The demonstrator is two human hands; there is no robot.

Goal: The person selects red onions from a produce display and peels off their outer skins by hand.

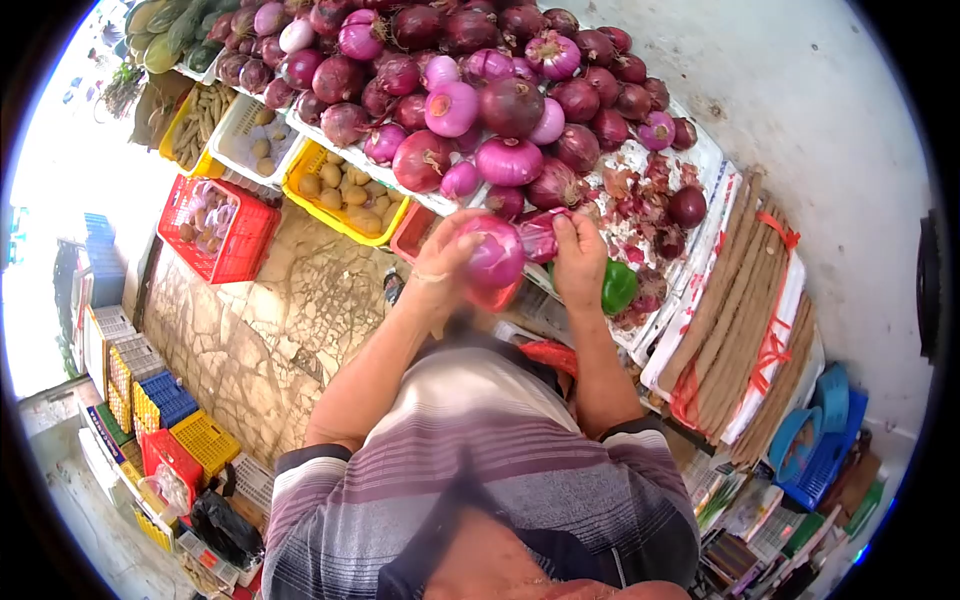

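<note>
My left hand (pixel 440 262) is closed round a red onion (pixel 495 252) with a shiny purple surface. A strip of onion skin (pixel 540 238) stretches from the onion to my right hand (pixel 580 258), whose fingers pinch its far end. Both hands are held in front of my body, just before the edge of a big heap of red onions (pixel 510 108). Some onions there are smooth and bright purple, others dark with dry skin. Beside my right hand lies a green pepper (pixel 619 287), partly covered by the hand.
Loose onion peels (pixel 640 190) litter the stand at right, near bundled long brown roots (pixel 735 300). A yellow crate of potatoes (pixel 345 195) and a red crate (pixel 218 232) stand at left by the stone floor (pixel 280 330). Stacked crates (pixel 205 445) fill the lower left.
</note>
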